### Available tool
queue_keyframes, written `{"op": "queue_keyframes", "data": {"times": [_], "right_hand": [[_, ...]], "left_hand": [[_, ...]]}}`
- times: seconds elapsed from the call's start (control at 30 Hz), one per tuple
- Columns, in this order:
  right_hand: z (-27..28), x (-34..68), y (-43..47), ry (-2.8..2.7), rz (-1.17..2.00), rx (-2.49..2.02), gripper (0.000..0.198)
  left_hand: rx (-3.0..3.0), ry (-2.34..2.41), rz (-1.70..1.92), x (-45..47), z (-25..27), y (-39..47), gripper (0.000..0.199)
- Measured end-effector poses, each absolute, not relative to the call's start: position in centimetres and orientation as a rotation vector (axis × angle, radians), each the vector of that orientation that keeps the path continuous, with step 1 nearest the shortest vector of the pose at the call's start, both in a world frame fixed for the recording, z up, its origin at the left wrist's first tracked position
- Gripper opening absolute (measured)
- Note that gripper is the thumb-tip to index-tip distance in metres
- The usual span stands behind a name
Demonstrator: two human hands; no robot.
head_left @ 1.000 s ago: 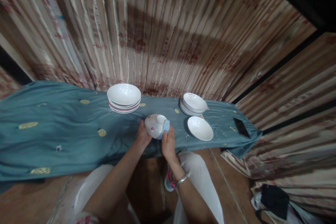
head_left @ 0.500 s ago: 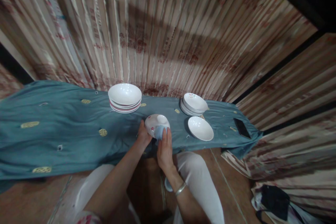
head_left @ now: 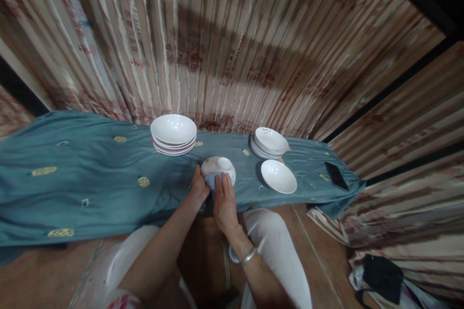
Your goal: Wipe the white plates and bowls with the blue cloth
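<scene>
A white bowl (head_left: 210, 165) with small red flower marks is held tilted above the front edge of the table, its underside and foot ring facing me. My left hand (head_left: 199, 187) grips the bowl's left rim. Under the fingers of my right hand (head_left: 225, 203), a light blue cloth (head_left: 213, 181) is pressed against the outside of the bowl. Right of my hands, a single white bowl (head_left: 278, 176) lies on the table, open side up.
A stack of white bowls with red bands (head_left: 174, 136) stands at the back left. Behind the single bowl is a stack of white dishes (head_left: 270, 143). A black phone (head_left: 336, 175) lies at the right end of the teal-covered table (head_left: 108, 174). A pleated curtain (head_left: 217, 58) hangs behind.
My right hand has slid the cloth a little to the left across the bowl's outside. My left hand keeps its grip on the rim. The view has shifted slightly.
</scene>
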State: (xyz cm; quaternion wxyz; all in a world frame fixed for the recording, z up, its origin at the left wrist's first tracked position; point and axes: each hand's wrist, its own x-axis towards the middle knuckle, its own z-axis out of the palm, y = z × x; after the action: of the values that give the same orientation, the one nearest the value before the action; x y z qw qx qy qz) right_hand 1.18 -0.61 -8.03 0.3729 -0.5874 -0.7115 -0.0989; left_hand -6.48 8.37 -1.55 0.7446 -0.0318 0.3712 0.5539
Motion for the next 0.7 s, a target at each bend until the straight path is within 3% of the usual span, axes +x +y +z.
{"op": "queue_keyframes", "data": {"times": [0.33,0.7], "right_hand": [[-5.6,1.7,0.9,-1.947,-0.157,-1.417,0.05],[-2.0,2.5,2.3,-1.865,0.073,-1.368,0.051]], "left_hand": [[-0.062,0.821,1.242,-6.8,-0.9,8.8,0.043],[0.136,0.864,1.373,-7.5,-0.8,10.4,0.038]]}}
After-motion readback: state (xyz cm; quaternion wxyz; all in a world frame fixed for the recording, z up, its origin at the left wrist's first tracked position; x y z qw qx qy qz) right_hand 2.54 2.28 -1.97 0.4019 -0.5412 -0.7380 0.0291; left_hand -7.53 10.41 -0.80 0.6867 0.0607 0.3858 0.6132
